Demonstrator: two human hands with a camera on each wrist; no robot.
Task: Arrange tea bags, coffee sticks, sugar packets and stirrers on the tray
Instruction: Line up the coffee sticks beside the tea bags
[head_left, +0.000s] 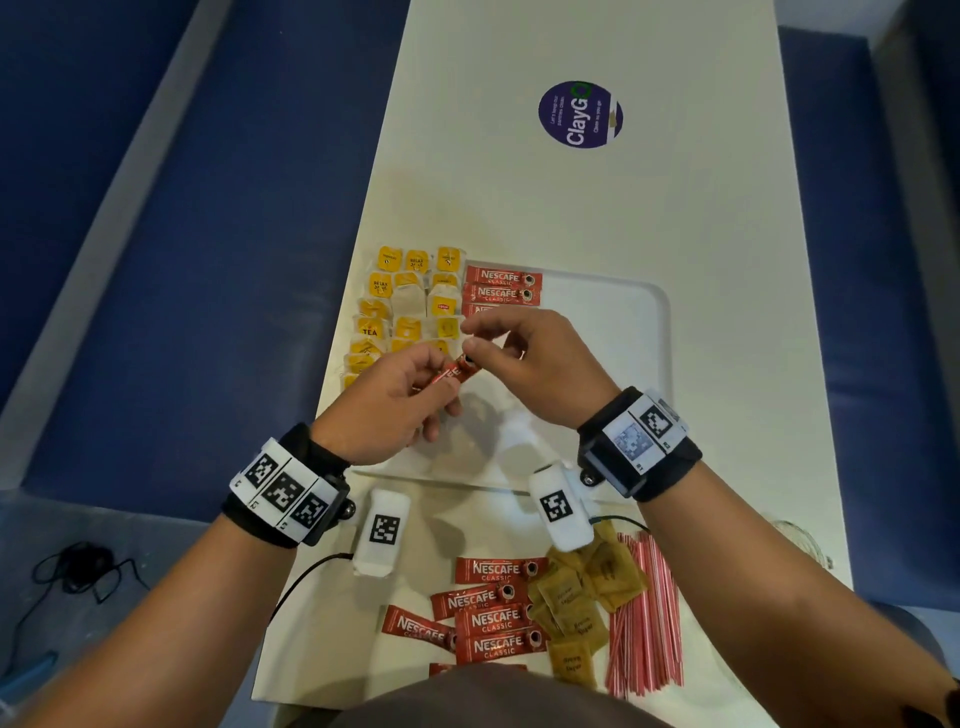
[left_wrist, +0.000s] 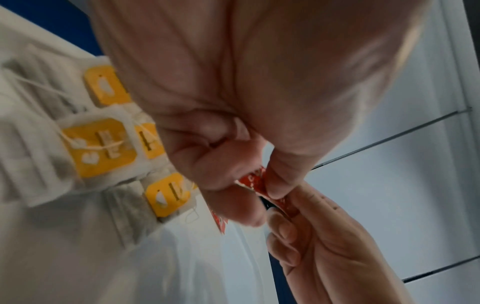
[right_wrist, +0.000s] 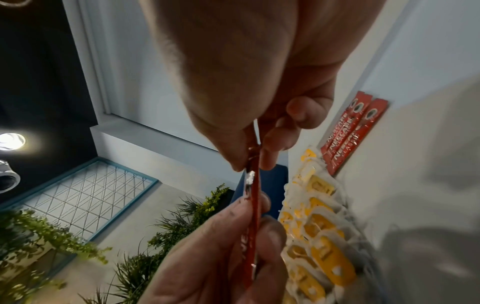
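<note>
Both hands hold one red Nescafe coffee stick (head_left: 457, 370) just above the white tray (head_left: 661, 332). My left hand (head_left: 439, 378) grips its lower end; my right hand (head_left: 474, 340) pinches the upper end between thumb and fingertips. In the right wrist view the stick (right_wrist: 253, 205) shows edge-on between the two hands. Yellow-tagged tea bags (head_left: 405, 312) lie in rows on the tray's left side. Beside them, coffee sticks (head_left: 501, 286) are lined up in a column, partly hidden by my right hand.
Near the table's front edge lie loose coffee sticks (head_left: 493, 618), brown sugar packets (head_left: 582, 608) and a bundle of red-and-white stirrers (head_left: 647, 618). Two white marker blocks (head_left: 382, 530) with cables hang below my wrists. A purple round sticker (head_left: 580, 114) marks the far table.
</note>
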